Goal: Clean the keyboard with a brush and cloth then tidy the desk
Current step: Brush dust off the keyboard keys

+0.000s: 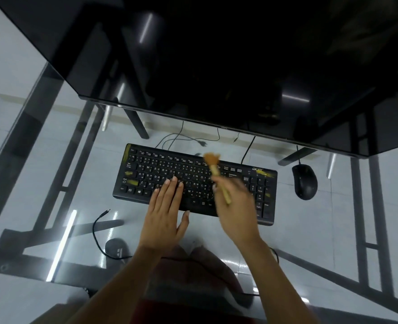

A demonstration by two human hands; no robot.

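Mid-sweep: right hand (234,206) wrapped round brush (216,174), bristles up over keyboard (194,183) top row, handle slanting back toward body. Left hand (166,211) flat, fingers straight, pressing left-centre keys. Keyboard's long axis ran left-right across table (53,160); right-side keys nearest brush, likely next.
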